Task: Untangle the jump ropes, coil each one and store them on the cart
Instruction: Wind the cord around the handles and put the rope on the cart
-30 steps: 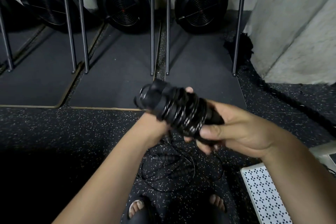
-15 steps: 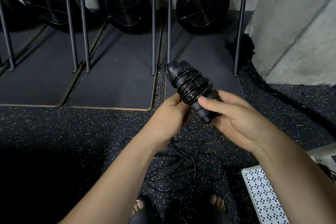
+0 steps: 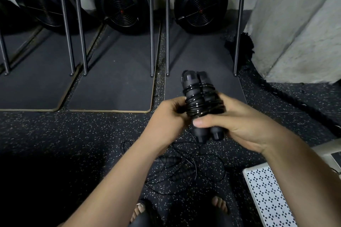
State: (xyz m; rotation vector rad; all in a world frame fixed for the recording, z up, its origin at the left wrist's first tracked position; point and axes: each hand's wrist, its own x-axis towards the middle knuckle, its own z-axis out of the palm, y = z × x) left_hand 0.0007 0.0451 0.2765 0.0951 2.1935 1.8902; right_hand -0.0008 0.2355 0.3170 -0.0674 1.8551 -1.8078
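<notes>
the coiled jump rope (image 3: 200,101), cord wound round its paired handles, stands upright above the floor (image 3: 92,134). right grip (image 3: 239,123) wraps it, thumb across the front; left grip (image 3: 166,118) curls on its left side. a loose jump rope (image 3: 177,169) lies tangled on the floor below, near the cart (image 3: 267,195).

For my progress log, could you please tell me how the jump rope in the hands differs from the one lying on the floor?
The held rope has its cord wound tightly round two handles set side by side; the floor rope sprawls in loose loops. The left hand and right hand grip the held rope; the floor rope lies untouched. Both are black.
</notes>
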